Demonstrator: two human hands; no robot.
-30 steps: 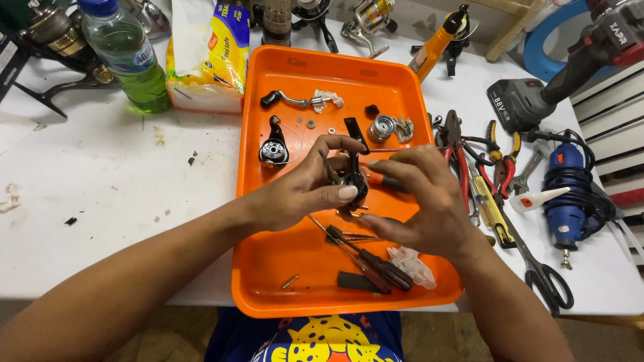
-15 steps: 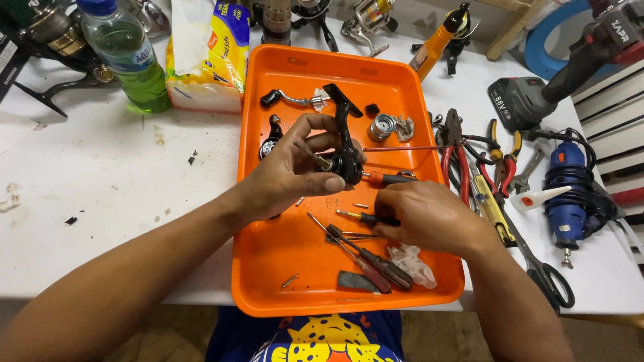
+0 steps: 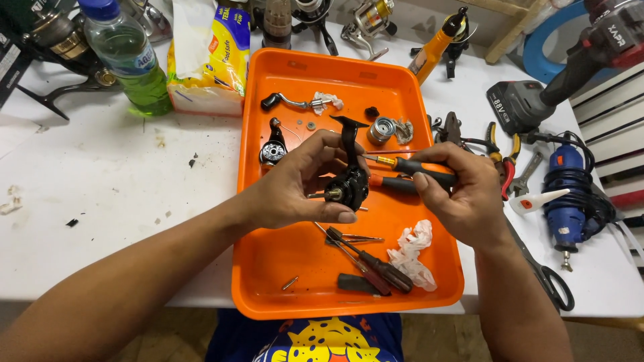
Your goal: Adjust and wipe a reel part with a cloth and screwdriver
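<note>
Head view: left hand (image 3: 295, 191) is cupped around a black reel body (image 3: 349, 184), fingers and thumb pinching it, held above the middle of the orange tray (image 3: 268, 281). Reel's stem points up; a short metal shaft sticks out on its left side. Right hand (image 3: 459, 191) is curled shut on an orange-handled screwdriver (image 3: 409, 165), held roughly level, thin shaft pointing left toward the reel's stem, tip just beside it. A second orange-and-black tool (image 3: 392, 182) lies under the first, between reel and right hand; contact cannot be told. On tray floor: crumpled tissue (image 3: 412, 251) near right wrist, dark-handled screwdrivers (image 3: 369, 263) beside it, crank handle (image 3: 285, 102) and spool (image 3: 381, 129) at far end. Off tray, on white table (image 3: 100, 201): green bottle (image 3: 127, 60) far left, pliers (image 3: 500, 151) and blue rotary tool (image 3: 567, 194) right.
</note>
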